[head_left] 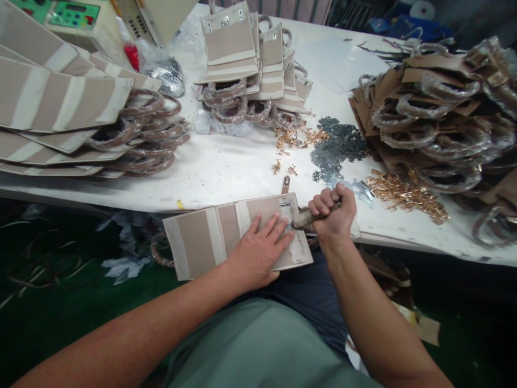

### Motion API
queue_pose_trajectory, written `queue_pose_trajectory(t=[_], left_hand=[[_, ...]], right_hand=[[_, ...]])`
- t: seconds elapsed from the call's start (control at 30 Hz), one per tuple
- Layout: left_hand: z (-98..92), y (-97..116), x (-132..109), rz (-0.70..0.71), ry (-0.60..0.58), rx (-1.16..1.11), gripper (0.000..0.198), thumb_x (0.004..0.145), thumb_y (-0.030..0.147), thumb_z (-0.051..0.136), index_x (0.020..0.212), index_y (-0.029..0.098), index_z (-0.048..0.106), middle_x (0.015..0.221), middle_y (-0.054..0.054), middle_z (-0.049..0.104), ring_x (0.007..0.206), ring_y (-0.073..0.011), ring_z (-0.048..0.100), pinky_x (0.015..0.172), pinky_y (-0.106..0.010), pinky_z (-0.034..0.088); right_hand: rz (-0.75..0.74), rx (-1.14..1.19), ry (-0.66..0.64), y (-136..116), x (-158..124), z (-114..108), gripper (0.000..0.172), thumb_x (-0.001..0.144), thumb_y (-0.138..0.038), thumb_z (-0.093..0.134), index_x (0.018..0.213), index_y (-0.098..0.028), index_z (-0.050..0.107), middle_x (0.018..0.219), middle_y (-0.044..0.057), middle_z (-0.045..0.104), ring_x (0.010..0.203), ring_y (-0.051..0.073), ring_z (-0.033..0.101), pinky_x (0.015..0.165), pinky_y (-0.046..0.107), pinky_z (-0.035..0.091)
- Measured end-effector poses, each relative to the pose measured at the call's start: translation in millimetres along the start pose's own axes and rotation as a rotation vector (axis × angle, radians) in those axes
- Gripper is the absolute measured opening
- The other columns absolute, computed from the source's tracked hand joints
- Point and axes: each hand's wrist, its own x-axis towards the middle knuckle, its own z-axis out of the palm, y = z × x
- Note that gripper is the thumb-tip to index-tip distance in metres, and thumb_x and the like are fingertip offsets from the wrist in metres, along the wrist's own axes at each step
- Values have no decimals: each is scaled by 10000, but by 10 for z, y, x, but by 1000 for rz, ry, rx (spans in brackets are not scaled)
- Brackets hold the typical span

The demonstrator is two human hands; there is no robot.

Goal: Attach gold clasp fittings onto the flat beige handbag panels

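Note:
A beige handbag panel (230, 231) with pale strips lies across my lap at the table's front edge. My left hand (258, 248) rests flat on it, fingers spread, near its right end. My right hand (334, 211) is closed around the wrapped handle of a hand tool (306, 217). The tool's tip meets the panel beside my left fingertips, at a small metal fitting (289, 226); its exact kind is hard to make out. Another metal fitting (287, 203) sits at the panel's upper right. Just beyond the panel lies a small brown tab with metal hardware (286, 184).
Stacked bag panels with plastic-wrapped handles (72, 108) stand at left, with more panels (234, 48) at the back. Brown bag pieces (436, 108) pile up at right. Gold fittings (404, 194) and dark metal plates (339, 143) lie loose on the white table (226, 167).

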Motion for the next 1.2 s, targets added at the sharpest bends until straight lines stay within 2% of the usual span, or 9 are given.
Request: queue_pose_trajectory(t=[0.13, 0.33, 0.53, 0.73, 0.87, 0.93, 1.03, 1.1, 1.2], left_hand=[[-2, -9, -3, 4, 4, -12, 983, 789, 521, 808, 1610, 189, 381, 1721, -183, 259, 1610, -388, 143, 1298, -630, 82], [-53, 23, -37, -20, 34, -21, 949, 770, 501, 817, 1570, 169, 429, 1678, -211, 324, 1589, -408, 189, 1303, -613, 115], [45, 19, -87, -21, 93, -49, 970, 746, 473, 855, 1568, 190, 427, 1692, -231, 266, 1602, -393, 164, 1298, -604, 101], [166, 0, -87, -34, 180, -156, 983, 699, 405, 871, 1560, 196, 446, 1698, -205, 254, 1596, -425, 127, 1300, -611, 95], [191, -4, -74, -37, 218, -204, 1004, 664, 351, 867, 1558, 168, 447, 1675, -202, 309, 1575, -451, 164, 1305, -600, 96], [189, -7, -78, -47, 210, -212, 1012, 661, 359, 877, 1559, 171, 450, 1680, -206, 302, 1566, -445, 201, 1307, -595, 91], [190, -19, -101, -46, 179, -197, 999, 678, 395, 893, 1560, 200, 466, 1698, -212, 262, 1585, -444, 172, 1303, -607, 68], [200, -25, -120, -36, 168, -180, 985, 696, 416, 897, 1561, 211, 471, 1702, -220, 252, 1596, -447, 143, 1299, -614, 54], [215, -21, -133, -18, 164, -176, 984, 714, 432, 899, 1571, 222, 463, 1710, -229, 233, 1602, -450, 123, 1296, -619, 40]], right_hand=[[-91, -90, -76, 44, -145, 155, 461, 836, -380, 760, 628, -237, 375, 516, -98, 321, 370, 87, 251, 356, 229, 264], [-346, -795, -432, 104, -396, 470, 418, 929, -367, 687, 584, -225, 501, 546, -37, 474, 522, 145, 440, 520, 285, 360], [-138, -679, -445, -47, -272, 535, 476, 975, -437, 658, 580, -242, 478, 458, -54, 461, 410, 136, 395, 455, 289, 320], [-190, -884, -668, -21, -408, 707, 423, 922, -397, 631, 566, -225, 479, 527, -43, 436, 509, 136, 407, 527, 297, 311], [-257, -989, -799, 47, -453, 675, 416, 915, -365, 593, 561, -221, 430, 541, -47, 398, 523, 129, 372, 545, 304, 297], [-277, -994, -797, 40, -430, 614, 416, 917, -354, 594, 560, -221, 428, 546, -44, 399, 527, 131, 372, 549, 308, 299], [-217, -909, -667, -28, -380, 548, 426, 943, -356, 612, 565, -228, 463, 537, -35, 444, 515, 141, 400, 535, 310, 323], [-180, -761, -562, -92, -369, 535, 435, 953, -374, 641, 577, -241, 466, 509, -39, 446, 467, 142, 395, 494, 306, 327], [-222, -514, -461, -136, -406, 522, 456, 953, -408, 675, 605, -262, 418, 495, -57, 408, 416, 138, 363, 447, 295, 313]])
